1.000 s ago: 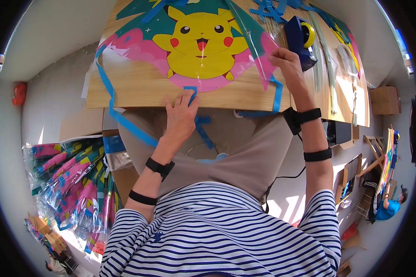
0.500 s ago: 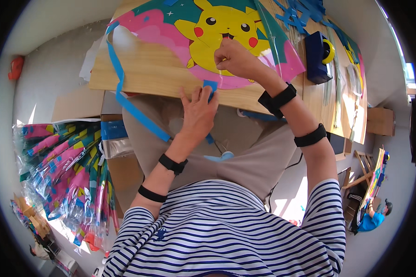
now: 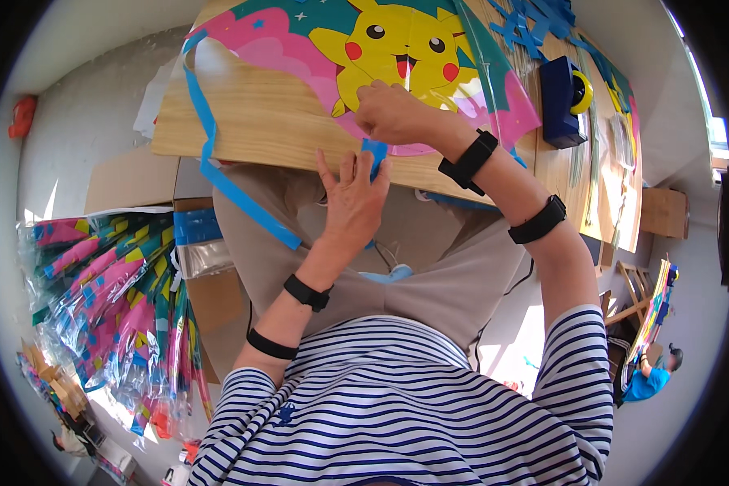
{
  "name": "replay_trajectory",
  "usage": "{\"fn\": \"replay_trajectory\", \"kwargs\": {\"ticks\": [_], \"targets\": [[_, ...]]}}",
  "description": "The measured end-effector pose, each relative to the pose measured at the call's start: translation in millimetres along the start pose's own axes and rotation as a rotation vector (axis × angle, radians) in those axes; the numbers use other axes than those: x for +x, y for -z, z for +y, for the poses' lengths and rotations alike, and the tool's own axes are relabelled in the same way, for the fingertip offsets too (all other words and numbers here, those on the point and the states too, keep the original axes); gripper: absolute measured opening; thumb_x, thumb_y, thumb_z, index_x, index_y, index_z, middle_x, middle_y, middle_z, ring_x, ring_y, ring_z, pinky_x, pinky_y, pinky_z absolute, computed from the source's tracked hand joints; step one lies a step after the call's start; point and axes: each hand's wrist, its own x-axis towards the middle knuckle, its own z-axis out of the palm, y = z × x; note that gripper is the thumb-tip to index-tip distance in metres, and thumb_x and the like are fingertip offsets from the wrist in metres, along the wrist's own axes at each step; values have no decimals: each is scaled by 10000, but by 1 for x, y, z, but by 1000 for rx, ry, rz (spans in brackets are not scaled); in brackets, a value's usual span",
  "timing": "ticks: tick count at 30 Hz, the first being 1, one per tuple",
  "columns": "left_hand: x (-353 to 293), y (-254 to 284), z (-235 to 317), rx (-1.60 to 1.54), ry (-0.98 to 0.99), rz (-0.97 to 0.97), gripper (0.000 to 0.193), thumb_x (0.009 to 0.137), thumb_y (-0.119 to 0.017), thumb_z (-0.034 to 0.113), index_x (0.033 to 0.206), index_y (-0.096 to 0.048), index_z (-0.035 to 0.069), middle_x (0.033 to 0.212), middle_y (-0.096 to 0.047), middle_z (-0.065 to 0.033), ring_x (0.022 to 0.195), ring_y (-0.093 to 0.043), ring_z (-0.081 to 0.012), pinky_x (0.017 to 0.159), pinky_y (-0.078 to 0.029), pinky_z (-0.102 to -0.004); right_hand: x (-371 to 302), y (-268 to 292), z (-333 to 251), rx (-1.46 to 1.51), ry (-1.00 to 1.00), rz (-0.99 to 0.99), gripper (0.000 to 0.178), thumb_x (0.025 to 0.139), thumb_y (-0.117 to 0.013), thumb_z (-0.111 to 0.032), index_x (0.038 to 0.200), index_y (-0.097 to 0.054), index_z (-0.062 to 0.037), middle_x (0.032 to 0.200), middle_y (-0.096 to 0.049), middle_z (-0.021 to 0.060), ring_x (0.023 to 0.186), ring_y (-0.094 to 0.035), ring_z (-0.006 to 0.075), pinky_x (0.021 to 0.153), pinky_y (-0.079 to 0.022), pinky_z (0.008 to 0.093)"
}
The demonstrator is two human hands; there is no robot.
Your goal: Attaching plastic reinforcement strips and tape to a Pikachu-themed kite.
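Note:
A printed plastic kite sheet (image 3: 316, 77) in pink, green and yellow, with a cartoon figure, lies on the wooden table (image 3: 251, 121). At the table's front edge my left hand (image 3: 355, 194) grips a short blue strip (image 3: 374, 152) near its thumb and index finger, the other fingers partly spread. Just above that strip, over the sheet's lower edge, my right hand (image 3: 401, 115) is closed with its fingers curled. Whatever is between those fingertips is hidden. A long blue ribbon (image 3: 211, 166) hangs over the table's left side and down across my left leg.
A dark blue tape dispenser (image 3: 560, 105) with a yellow roll stands on the right, beside thin rods (image 3: 599, 162). More blue strips (image 3: 535, 28) lie at the back right. Bagged printed sheets (image 3: 105, 300) and cardboard boxes (image 3: 130, 178) are at the left. Another person (image 3: 652, 381) is at far right.
My right hand has moved left and down, from over the printed figure to just above the blue strip. My left hand stays at the table edge with the strip.

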Motion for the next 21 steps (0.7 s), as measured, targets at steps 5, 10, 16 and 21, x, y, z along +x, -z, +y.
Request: {"fn": "replay_trajectory", "kwargs": {"ticks": [5, 10, 16, 21], "targets": [[-1, 1, 1, 12, 10, -31, 496, 762, -647, 57, 1258, -633, 69, 1090, -483, -130, 1106, -483, -343, 1110, -153, -767, 4, -2, -3, -43, -5, -10, 66, 709, -653, -120, 678, -679, -67, 868, -579, 114, 915, -553, 317, 726, -444, 442], [-2, 0, 1, 2, 31, -60, 577, 741, -637, -5, 1307, -619, 106, 1087, -449, -99, 1080, -459, -325, 1120, -119, -754, 5, -3, -3, -35, -11, -12, 66, 706, -651, -123, 668, -669, -72, 861, -577, 106, 909, -554, 313, 722, -441, 439], [-2, 0, 1, -1, 33, -61, 571, 748, -641, 1, 1307, -619, 113, 1109, -447, -106, 1089, -454, -326, 1117, -117, -759, 4, -4, -4, -41, -9, -13, 59, 712, -647, -114, 674, -668, -74, 846, -573, 101, 903, -555, 307, 710, -439, 438], [-3, -2, 1, -2, 34, -53, 570, 748, -648, 1, 1306, -613, 113, 1222, -449, -122, 1153, -442, -338, 1112, -122, -759, 5, -4, -4, -47, -8, -21, 53, 716, -651, -110, 694, -681, -72, 846, -575, 100, 899, -558, 307, 710, -439, 440]]}}
